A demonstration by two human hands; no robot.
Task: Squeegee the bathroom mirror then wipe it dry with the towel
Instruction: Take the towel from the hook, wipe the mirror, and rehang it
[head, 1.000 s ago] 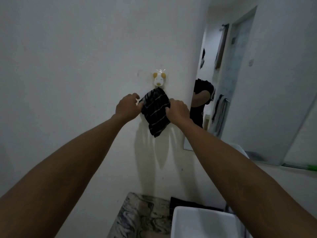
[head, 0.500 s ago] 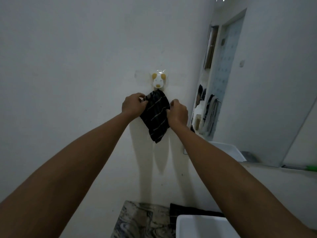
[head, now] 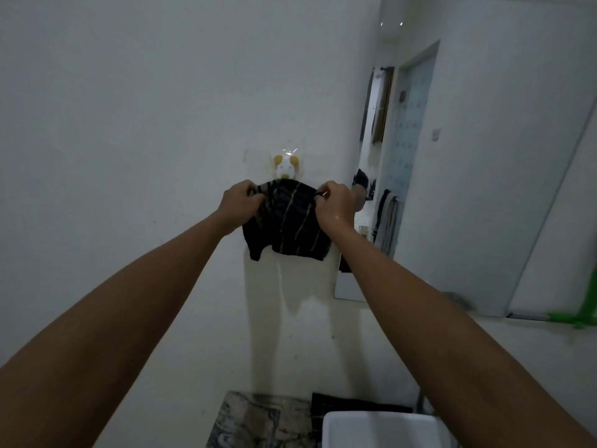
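Note:
A dark towel [head: 286,218] with pale stripes is spread flat against the white wall, just under a small white and yellow wall hook [head: 285,166]. My left hand [head: 240,202] grips its upper left corner. My right hand [head: 334,205] pinches the upper right corner, where a small loop shows. The bathroom mirror [head: 484,156] fills the wall to the right and reflects a doorway and hanging cloths. A green squeegee [head: 578,313] lies blurred at the mirror's lower right edge.
A white sink [head: 381,428] sits at the bottom right. Left of it lie a marbled counter surface [head: 258,421] and a dark cloth [head: 352,405]. The plain white wall [head: 129,124] covers the left half of the view.
The towel hung bunched from the hook between my hands. Both hands have moved apart and stretched it wide, with its top edge now just below the hook.

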